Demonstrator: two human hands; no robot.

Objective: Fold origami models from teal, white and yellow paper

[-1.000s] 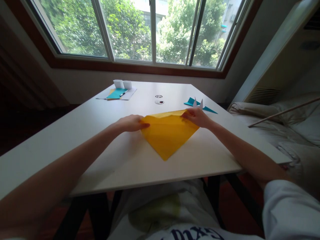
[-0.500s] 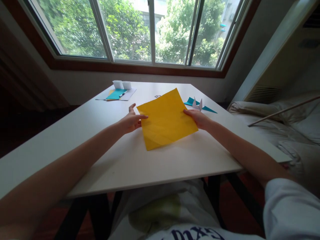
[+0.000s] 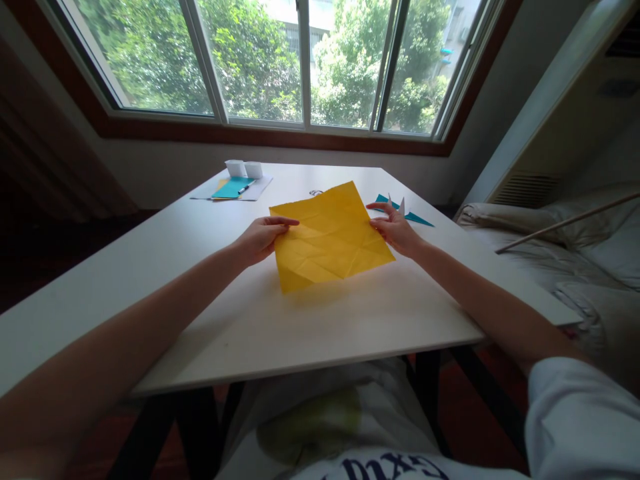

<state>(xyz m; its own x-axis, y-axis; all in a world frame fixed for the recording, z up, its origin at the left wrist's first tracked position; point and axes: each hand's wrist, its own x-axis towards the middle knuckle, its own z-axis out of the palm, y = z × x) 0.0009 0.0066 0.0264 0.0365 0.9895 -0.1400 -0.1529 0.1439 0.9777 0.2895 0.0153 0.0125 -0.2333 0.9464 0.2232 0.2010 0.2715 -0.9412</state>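
A yellow sheet of paper (image 3: pixel 333 233), marked with several creases, is held up over the white table (image 3: pixel 240 333). My left hand (image 3: pixel 263 240) is closed on its left edge, thumb lying on the front face. On the right edge, my right hand (image 3: pixel 395 230) pinches the sheet, with its index finger lifted off. Behind the right hand lie a teal folded paper plane (image 3: pixel 419 219) and a white folded paper piece with pointed tips (image 3: pixel 402 206), partly hidden by the fingers.
At the table's far left are white and teal papers (image 3: pixel 233 188), a dark pen (image 3: pixel 244 189) and two white folded paper pieces (image 3: pixel 253 170). A small dark item (image 3: pixel 316 193) lies behind the sheet. A cushioned seat with a stick (image 3: pixel 565 223) stands right.
The yellow sheet has tilted flatter and shifted slightly left, and its creases show more. My left hand's fingers have closed behind the edge. My right index finger has lifted.
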